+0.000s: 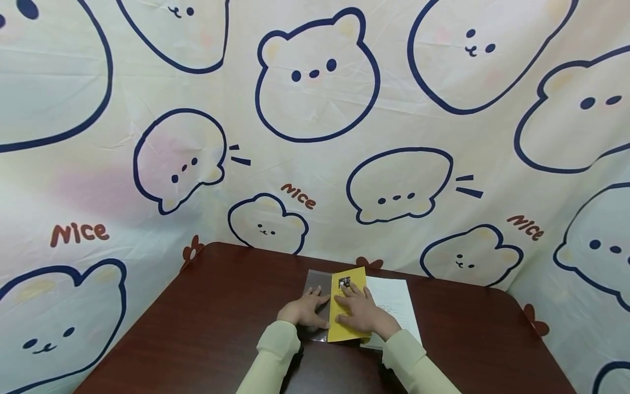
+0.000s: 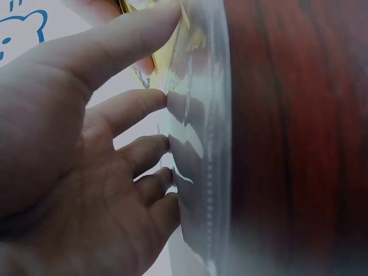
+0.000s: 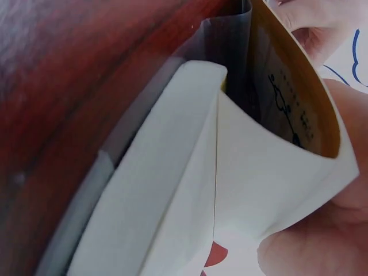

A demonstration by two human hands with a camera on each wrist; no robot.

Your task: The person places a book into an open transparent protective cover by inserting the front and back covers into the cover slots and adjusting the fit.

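Note:
A book lies open on the table, with a yellow cover flap (image 1: 346, 323) in its middle and a white page (image 1: 401, 306) on its right. Left of the yellow flap spreads a clear plastic book cover (image 1: 317, 280). My left hand (image 1: 305, 310) rests on the plastic, fingers spread. In the left wrist view, its fingertips touch the clear plastic (image 2: 198, 155). My right hand (image 1: 366, 313) lies across the yellow flap with fingers extended. In the right wrist view, white paper (image 3: 264, 167) bends upward beside this hand, and the flap's printed inner side (image 3: 293, 98) shows.
The dark reddish-brown table (image 1: 197, 328) extends around the book on both sides. A cloth backdrop (image 1: 315, 164) with cartoon bear outlines hangs behind the table and along both sides.

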